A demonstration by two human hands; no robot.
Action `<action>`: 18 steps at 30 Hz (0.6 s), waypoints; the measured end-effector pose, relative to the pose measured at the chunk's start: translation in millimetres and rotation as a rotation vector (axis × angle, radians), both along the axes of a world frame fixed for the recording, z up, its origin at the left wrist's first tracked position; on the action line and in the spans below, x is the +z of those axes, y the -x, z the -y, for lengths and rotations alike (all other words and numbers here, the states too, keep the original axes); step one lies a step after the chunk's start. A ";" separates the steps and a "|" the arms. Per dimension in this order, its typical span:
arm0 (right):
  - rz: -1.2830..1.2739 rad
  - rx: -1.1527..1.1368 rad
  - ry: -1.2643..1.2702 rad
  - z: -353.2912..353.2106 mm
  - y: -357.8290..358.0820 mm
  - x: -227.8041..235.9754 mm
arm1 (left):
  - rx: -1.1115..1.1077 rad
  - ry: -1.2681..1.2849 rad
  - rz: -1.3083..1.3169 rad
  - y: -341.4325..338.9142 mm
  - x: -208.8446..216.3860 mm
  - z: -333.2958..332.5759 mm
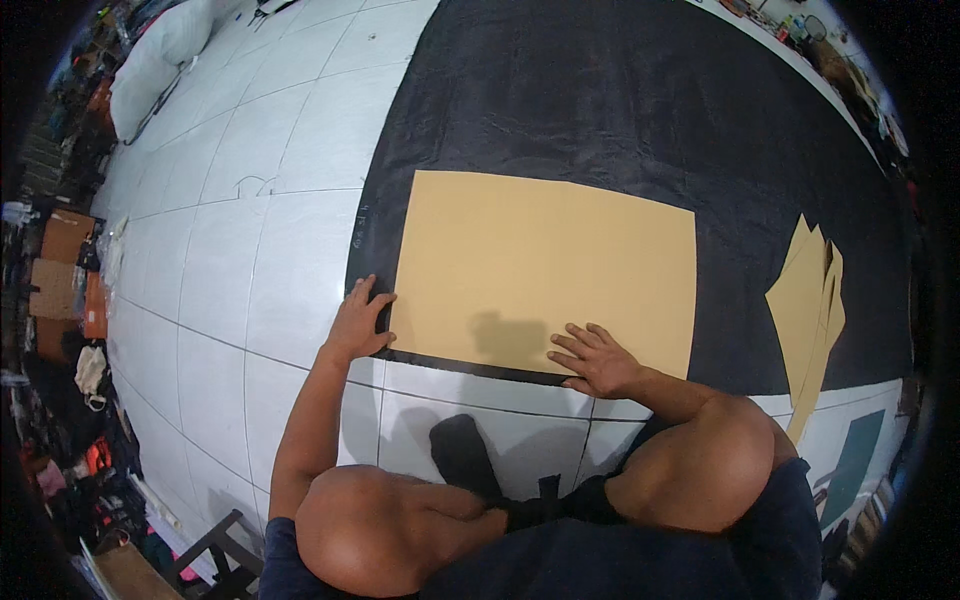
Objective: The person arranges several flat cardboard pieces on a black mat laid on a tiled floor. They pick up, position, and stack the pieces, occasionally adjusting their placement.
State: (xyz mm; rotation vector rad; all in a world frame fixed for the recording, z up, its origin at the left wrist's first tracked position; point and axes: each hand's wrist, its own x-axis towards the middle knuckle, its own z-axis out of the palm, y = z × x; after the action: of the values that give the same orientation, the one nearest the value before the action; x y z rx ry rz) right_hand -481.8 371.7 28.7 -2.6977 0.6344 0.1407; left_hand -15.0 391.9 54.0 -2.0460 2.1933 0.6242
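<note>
Tan sheet point(545, 260) lies on black cloth point(600, 100), long axis running left-right. Left hand point(357, 325) is unclenched at its left edge, fingers forward; right hand point(598, 364) spreads over the near edge, fingers leftward.

Short row of sm. pale chars point(361, 228) runs along the L edge of the blk cloth point(560, 95), too tiny & blurry to read; no txt, nos. or signs legible elsewhere.
</note>
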 end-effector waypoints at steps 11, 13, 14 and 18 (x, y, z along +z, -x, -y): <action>-0.020 0.012 -0.014 1.8 -1.4 5.7 | 0.024 -0.001 -0.066 -2.8 -3.8 -5.2; -0.038 0.022 -0.018 1.4 -3.1 4.6 | 0.021 0.005 -0.071 -5.7 -3.1 -6.5; -0.050 0.026 -0.020 1.4 -3.6 4.7 | 0.018 0.009 -0.077 -6.1 -3.5 -6.6; -0.040 0.040 -0.026 10.5 -10.0 17.4 | 0.002 0.031 -0.057 -6.0 -5.4 -4.0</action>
State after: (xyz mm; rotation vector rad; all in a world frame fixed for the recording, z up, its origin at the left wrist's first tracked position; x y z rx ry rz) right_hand -471.8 361.2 46.2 -2.6895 0.5865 0.2127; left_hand -9.1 396.0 48.6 -2.0709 2.2468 0.6610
